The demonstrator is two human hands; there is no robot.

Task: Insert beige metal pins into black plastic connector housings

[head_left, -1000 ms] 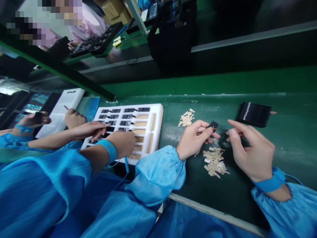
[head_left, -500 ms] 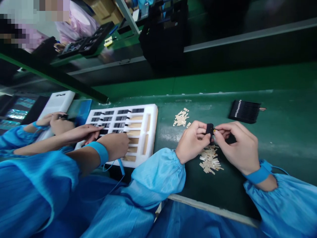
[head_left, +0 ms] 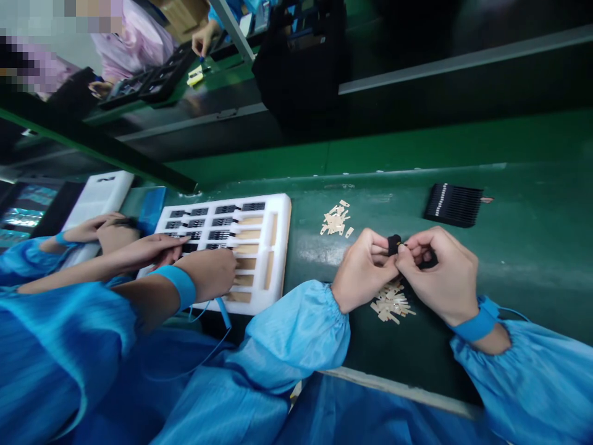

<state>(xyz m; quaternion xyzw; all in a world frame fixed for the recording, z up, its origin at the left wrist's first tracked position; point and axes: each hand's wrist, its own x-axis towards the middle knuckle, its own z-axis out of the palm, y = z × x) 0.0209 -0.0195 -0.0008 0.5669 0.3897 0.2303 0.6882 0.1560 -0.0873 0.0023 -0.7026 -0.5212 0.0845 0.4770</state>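
Held in front of me is a small black part (head_left: 394,243) with a tiny yellowish spot at its right side. My left hand (head_left: 361,272) is closed on it from the left, thumb below and fingers behind. Thumb and index finger of my right hand (head_left: 442,275) pinch its right edge; what lies between those fingertips is mostly hidden. A dark patch shows under the right hand's curled fingers, too unclear to name. Directly beneath both hands lies a heap of pale, thin strips (head_left: 393,304), partly covered by them. Beyond the left hand is a smaller pile of similar strips (head_left: 335,219).
A row of slim black pieces (head_left: 454,205) lies at the back right of the green bench (head_left: 532,247). On the left, a white foam tray (head_left: 277,247) holds black parts in slots, with a co-worker's hands (head_left: 210,272) over it. A green post (head_left: 152,164) slants behind.
The black part has tilted between my hands, showing less of its face, and the right fingertips have closed further over it. Across the bench, another person's hand has come into view near a yellow item.
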